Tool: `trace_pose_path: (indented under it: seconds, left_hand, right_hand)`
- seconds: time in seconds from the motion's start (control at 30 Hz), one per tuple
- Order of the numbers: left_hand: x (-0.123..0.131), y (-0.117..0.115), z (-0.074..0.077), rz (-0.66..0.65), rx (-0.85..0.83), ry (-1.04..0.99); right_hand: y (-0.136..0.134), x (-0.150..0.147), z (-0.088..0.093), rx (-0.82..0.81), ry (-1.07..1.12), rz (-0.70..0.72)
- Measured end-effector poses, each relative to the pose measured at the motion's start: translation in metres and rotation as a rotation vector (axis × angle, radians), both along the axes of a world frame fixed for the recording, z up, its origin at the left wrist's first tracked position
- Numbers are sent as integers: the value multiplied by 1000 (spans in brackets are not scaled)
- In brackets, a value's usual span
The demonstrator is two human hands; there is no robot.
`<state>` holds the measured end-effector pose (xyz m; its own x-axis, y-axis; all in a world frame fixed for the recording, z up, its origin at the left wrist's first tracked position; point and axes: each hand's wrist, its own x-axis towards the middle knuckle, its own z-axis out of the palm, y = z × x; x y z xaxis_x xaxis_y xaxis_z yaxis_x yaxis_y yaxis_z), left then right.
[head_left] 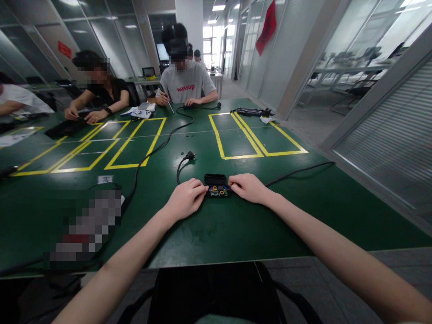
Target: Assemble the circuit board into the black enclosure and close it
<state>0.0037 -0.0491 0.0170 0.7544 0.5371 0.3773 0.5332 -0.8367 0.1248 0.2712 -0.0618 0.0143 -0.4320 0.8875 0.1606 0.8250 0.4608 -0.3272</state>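
Observation:
An opened black power adapter (pixel 218 192) lies on the green table in front of me, its circuit board and copper-coloured coils exposed. Just behind it sits the black cover half (pixel 215 178). My left hand (pixel 188 196) is closed, thumb and fingers pinching the adapter's left end. At the right end, my right hand (pixel 249 186) is curled with its fingertips against the casing or its cord. A power plug (pixel 190 156) on a short black cord rests beyond my left hand. Another black cable (pixel 300 170) runs off to the right from behind my right hand.
To the left lies a power strip (pixel 89 225), blurred out, with a long black cable (pixel 162 146) running to the far side. Yellow tape (pixel 241 156) marks rectangles on the table. Several co-workers sit around it, one (pixel 189 83) opposite me holding a thin tool. A folded black tripod-like object (pixel 253 111) lies far right.

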Motion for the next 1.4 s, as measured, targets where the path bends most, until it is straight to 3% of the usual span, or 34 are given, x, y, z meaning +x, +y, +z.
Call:
trace_pose_path:
  seconds: [0.53,1.0,1.2,1.4]
  left_hand:
    - [0,7,1,-36,-60,10]
    - [1,5,2,-44,-4,46]
    - [-6,7,4,5,-120,-105]
    - [-5,14,-4,75,-181,33]
  right_hand:
    - [9,11,2,-36,17,85]
    - [2,4,5,21,-89,55]
    - [4,5,-1,232,84,-37]
    - [7,1,-7,153,164,120]
